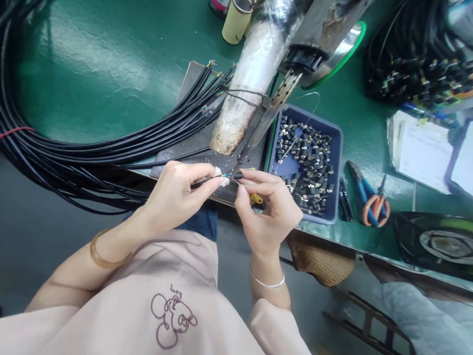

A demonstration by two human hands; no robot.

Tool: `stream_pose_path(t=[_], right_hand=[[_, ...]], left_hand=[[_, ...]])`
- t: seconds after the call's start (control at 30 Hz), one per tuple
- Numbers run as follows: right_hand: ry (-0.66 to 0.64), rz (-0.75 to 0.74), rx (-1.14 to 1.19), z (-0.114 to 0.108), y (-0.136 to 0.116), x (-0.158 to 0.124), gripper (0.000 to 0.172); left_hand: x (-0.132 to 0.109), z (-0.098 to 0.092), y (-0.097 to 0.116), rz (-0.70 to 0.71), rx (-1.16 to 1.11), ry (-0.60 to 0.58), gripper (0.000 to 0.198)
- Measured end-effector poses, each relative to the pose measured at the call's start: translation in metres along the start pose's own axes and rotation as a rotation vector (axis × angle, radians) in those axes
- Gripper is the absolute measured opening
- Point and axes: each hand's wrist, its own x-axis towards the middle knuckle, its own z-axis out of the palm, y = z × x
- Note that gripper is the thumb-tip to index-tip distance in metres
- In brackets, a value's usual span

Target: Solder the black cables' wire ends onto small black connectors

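My left hand (175, 194) pinches a black cable (204, 182) close to its stripped end, where fine coloured wires show. White coverings sit on the tips of its thumb and forefinger. Facing it, my right hand (269, 208) is closed on a small black connector (237, 176), which meets the wire ends. A thin silvery wire also shows at its fingertips; how it is held is unclear. Just above both hands, the soldering iron (270, 111) points down, its tip close to the joint. Whether the tip touches the wires cannot be made out.
A bundle of black cables (105, 150) curves in from the left. A foil-wrapped tube (247, 71) hangs over the work board. On the right stand a tray (337, 152) of small connectors, pliers (361, 188), papers (418, 148) and more cables (406, 35). Another person's leg (422, 316) is at lower right.
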Motion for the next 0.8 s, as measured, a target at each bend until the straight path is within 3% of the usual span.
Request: stream_pose_path(t=[0.63,0.8], right_hand=[[-0.002,0.029,0.055,-0.0026,-0.0014,-0.0031,0.014],[-0.029,0.061,0.057,-0.0053,0.0013,-0.0068,0.013]], left_hand=[[0.0000,0.0007,0.0008,0.075,0.058,0.028,0.029],[-0.0002,0.0034,0.0007,0.104,0.084,-0.011,0.030]])
